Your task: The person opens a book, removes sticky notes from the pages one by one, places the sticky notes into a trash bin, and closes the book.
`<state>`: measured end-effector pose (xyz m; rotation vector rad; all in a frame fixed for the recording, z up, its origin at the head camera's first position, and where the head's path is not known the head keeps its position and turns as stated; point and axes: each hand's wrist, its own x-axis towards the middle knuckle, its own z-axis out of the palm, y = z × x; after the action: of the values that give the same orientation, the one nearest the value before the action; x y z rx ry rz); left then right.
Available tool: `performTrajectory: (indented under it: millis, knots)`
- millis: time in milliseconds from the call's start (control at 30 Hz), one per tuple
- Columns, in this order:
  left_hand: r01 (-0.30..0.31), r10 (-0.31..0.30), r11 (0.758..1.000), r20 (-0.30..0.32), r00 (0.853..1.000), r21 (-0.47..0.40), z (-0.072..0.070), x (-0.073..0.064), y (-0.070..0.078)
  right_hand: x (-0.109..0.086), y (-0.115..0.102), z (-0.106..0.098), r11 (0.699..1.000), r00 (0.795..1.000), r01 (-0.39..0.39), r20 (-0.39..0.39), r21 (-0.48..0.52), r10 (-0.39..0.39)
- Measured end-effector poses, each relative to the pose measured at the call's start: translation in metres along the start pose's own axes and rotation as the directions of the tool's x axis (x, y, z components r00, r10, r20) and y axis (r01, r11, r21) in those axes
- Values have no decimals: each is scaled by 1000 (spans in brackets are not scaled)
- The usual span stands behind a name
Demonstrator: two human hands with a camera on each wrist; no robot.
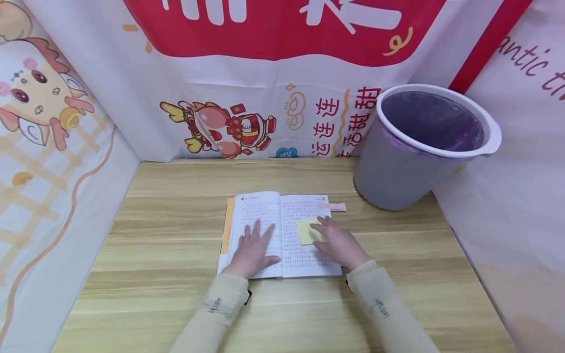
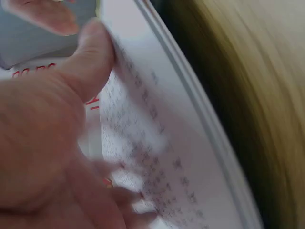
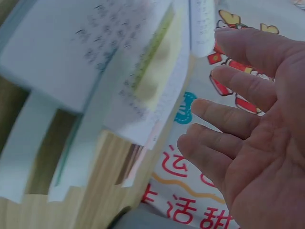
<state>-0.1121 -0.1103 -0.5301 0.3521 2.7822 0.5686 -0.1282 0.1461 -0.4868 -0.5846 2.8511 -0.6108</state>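
An open book (image 1: 260,208) with printed pages lies on the wooden table. My left hand (image 1: 252,251) rests on the left page with fingers spread; its thumb (image 2: 93,50) touches the paper near the gutter in the left wrist view. On the right page sits a pale yellow sticky note (image 1: 304,233). My right hand (image 1: 339,240) is over the note's right side. In the right wrist view its fingers (image 3: 228,114) are loosely extended, apart from the page, and hold nothing. A pink paper strip (image 1: 333,207) sticks out past the right page's upper edge.
A grey trash bin (image 1: 397,171) with a purple liner stands at the table's back right corner. Printed cloth (image 1: 265,73) hangs behind the table and along both sides. An orange cover flap (image 1: 228,223) shows beyond the book's left edge.
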Motion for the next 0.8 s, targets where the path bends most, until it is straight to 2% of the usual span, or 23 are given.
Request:
performTrajectory:
  millis: [100,200,467,800]
  knots:
    - [-123,124,992,-12,992,40,0,-2,6,-1,4,3,1000,1000,14,-6,14,-14]
    - [-161,161,985,-5,987,66,0,-5,10,-1,5,8,999,1000,10,5,39,-10]
    - [-121,121,992,16,993,20,2,-13,17,1,5,22,1000,1000,6,-1,26,-6]
    - [-66,66,998,7,998,20,18,-23,27,2,6,26,999,999,29,-37,-28,-30]
